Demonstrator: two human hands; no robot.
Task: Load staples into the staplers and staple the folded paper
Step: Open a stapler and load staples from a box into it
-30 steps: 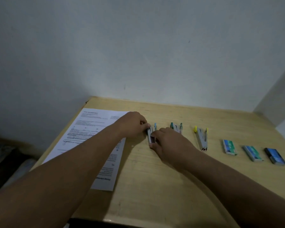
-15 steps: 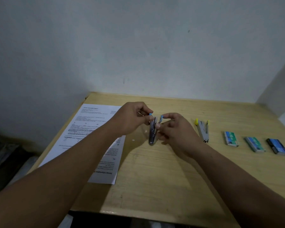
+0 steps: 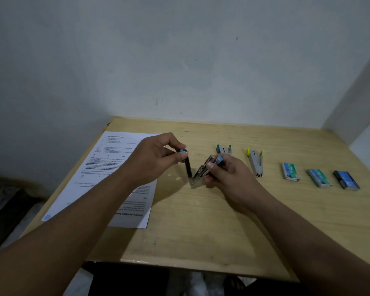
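1. Printed paper lies flat at the table's left side.
2. Blue-tipped metal stapler, spread into a V, is held above the table's middle.
3. Left hand pinches its upright arm; right hand grips the tilted arm.

My right hand covers much of the blue-tipped stapler, so I cannot tell whether staples sit inside. My left forearm hides part of the printed sheet, whose text is too small to read. The staple boxes' labels are blurred.
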